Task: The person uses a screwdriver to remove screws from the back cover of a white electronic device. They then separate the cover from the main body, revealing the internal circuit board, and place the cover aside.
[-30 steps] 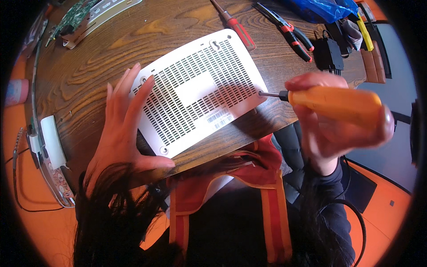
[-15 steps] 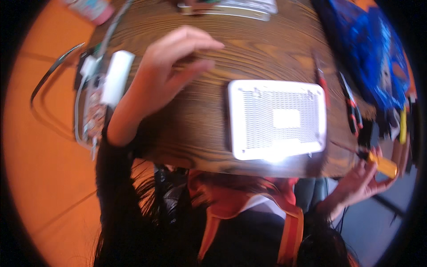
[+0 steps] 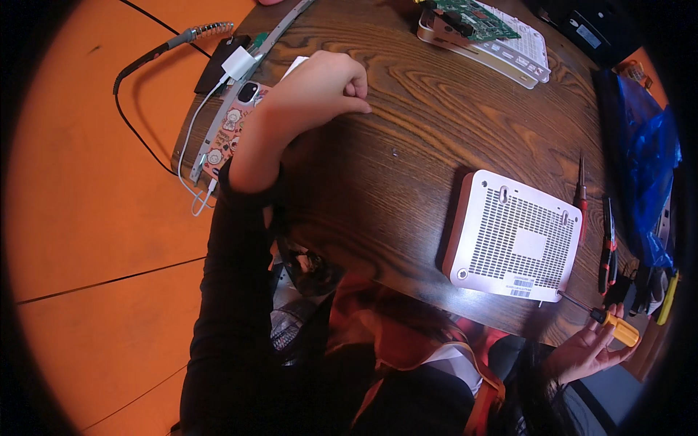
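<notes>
right hand [image 3: 585,352] holds orange screwdriver [image 3: 607,325] at white router [image 3: 515,238]; left hand [image 3: 320,87] fisted on table [image 3: 407,131].

A single head-worn fisheye view is given, aimed steeply down from close above the dark wood-grain tabletop [image 3: 436,131], which fills twelve to three o'clock; orange floor [image 3: 80,240] is seen toward nine o'clock.

Long black sleeve covering the left arm down to the wrist, bare left hand [image 3: 320,87], bare right hand [image 3: 585,352], dark right cuff, orange-red straps with pale edging across the chest, dark hair hanging in front
</notes>
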Demonstrator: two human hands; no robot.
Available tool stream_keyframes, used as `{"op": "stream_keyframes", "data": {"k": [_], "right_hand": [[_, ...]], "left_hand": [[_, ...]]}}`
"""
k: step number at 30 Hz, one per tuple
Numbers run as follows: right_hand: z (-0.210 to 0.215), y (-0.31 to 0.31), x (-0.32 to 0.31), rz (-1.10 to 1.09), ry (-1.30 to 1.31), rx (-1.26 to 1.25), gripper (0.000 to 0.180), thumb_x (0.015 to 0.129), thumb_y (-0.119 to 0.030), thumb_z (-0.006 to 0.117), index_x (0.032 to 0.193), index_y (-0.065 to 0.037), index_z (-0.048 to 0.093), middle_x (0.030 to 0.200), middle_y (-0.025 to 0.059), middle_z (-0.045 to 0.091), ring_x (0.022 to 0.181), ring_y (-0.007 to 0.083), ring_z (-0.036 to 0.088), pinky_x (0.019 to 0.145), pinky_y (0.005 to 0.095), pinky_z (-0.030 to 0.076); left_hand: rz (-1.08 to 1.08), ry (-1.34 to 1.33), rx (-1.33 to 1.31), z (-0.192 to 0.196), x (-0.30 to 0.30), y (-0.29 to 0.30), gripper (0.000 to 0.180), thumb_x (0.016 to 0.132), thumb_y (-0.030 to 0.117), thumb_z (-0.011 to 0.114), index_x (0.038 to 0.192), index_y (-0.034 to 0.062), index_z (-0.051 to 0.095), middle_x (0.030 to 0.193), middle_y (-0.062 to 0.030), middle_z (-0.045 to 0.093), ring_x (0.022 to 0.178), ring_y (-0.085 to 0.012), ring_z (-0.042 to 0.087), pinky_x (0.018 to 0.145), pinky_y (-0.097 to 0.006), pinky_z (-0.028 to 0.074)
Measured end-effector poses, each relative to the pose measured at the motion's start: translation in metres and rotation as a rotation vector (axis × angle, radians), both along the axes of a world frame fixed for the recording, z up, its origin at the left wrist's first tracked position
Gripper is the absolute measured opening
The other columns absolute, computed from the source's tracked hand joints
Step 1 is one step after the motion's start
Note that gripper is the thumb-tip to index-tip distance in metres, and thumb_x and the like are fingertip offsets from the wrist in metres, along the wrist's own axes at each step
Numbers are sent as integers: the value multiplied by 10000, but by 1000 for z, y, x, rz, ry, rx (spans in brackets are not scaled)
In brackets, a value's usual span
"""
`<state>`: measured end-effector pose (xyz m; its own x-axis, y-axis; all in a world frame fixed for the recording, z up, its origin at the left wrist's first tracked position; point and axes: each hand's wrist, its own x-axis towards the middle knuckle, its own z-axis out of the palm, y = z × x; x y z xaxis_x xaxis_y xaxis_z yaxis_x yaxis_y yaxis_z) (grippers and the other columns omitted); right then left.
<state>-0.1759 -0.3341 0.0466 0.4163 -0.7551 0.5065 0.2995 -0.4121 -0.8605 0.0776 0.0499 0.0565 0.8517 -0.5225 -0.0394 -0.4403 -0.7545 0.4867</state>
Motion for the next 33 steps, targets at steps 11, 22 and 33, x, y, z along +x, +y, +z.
{"op": "stream_keyframes", "data": {"k": [11,22,33], "right_hand": [[5,33,15,124,-38,46,594,887,-56,501,1402,-132,213,1183,296,488,1048,308,580,780,305,559],[12,96,55,729,-377,-59,559,930,-114,454,1391,-193,148,1156,272,488,992,274,607,787,366,567],[11,101,53,702,-337,-37,560,931,-116,455,1382,-210,136,1171,252,486,984,275,609,786,380,568]], "left_hand": [[-448,331,-728,-9,-34,-65,68,799,21,616,858,26,583,811,-69,631,737,-131,595,670,-247,488],[-625,527,-904,-14,-76,-87,267,761,-28,666,964,12,498,757,-62,646,769,-154,664,646,-216,516],[-486,760,-837,-7,-78,-85,414,708,-154,649,1032,-15,433,865,-98,644,886,-152,624,791,-264,482]]}}
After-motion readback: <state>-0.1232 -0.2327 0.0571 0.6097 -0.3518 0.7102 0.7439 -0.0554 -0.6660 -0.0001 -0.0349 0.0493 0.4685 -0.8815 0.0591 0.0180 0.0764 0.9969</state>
